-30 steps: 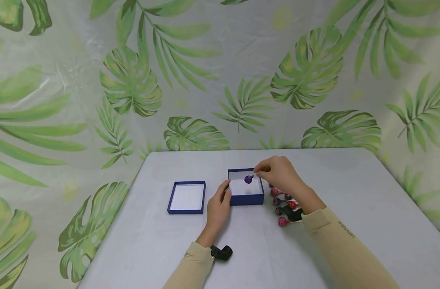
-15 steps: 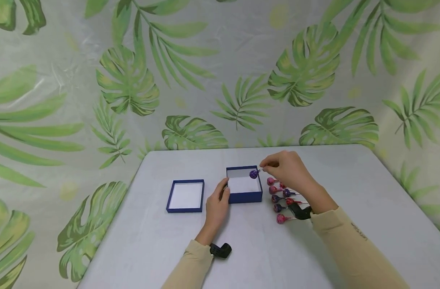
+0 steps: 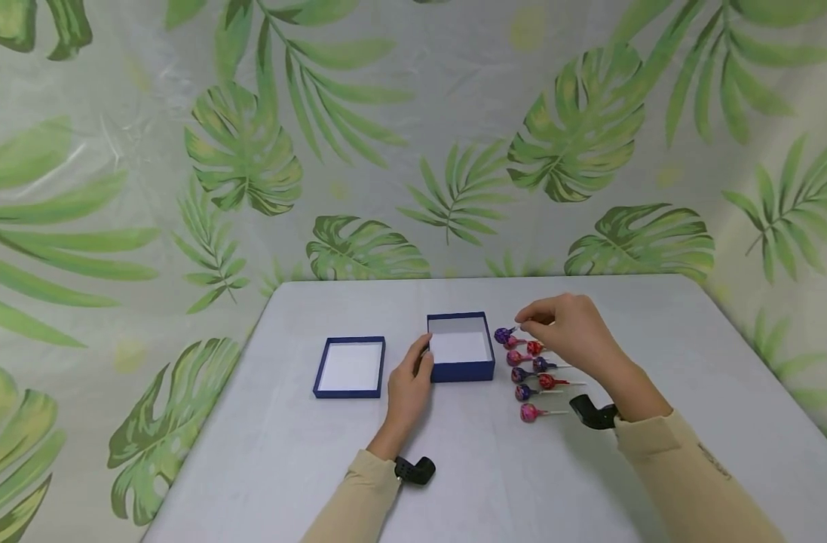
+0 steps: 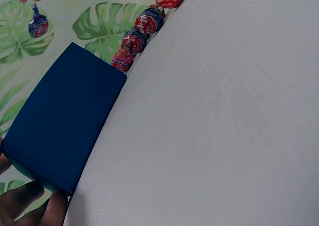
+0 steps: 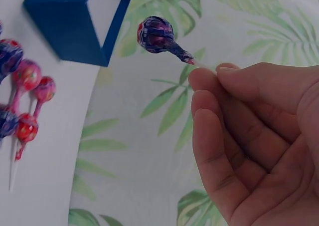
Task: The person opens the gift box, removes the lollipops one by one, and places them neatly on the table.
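Observation:
My right hand [image 3: 576,332] pinches the white stick of a purple-wrapped lollipop [image 5: 157,35] between thumb and index finger. The lollipop hangs just right of an open blue box [image 3: 462,372] whose white floor shows. Against the box's left wall rests my left hand [image 3: 408,392], fingers fairly straight. In the left wrist view, its fingertips touch the end of the box. Below the right hand, several wrapped lollipops [image 3: 530,412] in pink, red and purple lie on the table, sticks pointing right.
A shallow blue lid [image 3: 348,394] with a white inside lies left of the box. The white table [image 3: 271,467] reaches back to a leaf-patterned curtain [image 3: 481,90]. Each wrist carries a black strapped device [image 3: 416,471].
My right hand has carried the purple lollipop from above the box to the right, past its right wall. More of the lollipops on the table show. The left hand stays at the box.

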Tool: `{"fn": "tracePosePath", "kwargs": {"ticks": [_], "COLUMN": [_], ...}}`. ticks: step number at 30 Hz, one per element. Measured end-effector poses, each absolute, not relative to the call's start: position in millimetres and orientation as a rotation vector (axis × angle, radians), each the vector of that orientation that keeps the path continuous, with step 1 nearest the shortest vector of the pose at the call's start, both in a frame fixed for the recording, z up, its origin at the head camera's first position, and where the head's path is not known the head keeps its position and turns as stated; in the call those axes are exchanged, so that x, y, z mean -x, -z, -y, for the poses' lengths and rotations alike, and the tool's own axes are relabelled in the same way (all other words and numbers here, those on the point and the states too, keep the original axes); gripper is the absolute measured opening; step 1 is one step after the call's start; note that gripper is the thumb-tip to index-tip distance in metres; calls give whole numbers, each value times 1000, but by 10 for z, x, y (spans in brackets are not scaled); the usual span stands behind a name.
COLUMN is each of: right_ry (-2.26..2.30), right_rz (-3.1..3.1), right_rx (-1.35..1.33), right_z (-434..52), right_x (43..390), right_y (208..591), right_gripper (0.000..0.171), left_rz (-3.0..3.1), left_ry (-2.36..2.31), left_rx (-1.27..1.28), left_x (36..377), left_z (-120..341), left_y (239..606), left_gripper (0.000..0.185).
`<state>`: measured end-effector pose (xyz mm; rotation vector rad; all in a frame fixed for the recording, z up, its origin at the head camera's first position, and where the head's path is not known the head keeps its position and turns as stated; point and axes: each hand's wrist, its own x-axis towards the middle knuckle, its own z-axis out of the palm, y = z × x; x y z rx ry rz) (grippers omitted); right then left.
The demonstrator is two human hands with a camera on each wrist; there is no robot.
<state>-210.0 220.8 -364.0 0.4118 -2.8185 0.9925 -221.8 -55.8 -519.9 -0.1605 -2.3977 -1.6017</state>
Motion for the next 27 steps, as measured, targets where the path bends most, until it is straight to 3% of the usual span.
{"fn": "tracePosePath", "kwargs": {"ticks": [27], "right_ry": [-962], "right_rz": [2829], "right_rx": [-363], "right_z": [-2727], "right_x": [1730], "right_y": [4067], "right_gripper": [12], "left_rz": [2406], "left_ry": [1584], "left_rx": [170], "left_x": [2225], "left_z": [560], "left_y": [5207], "left_gripper": [40]}}
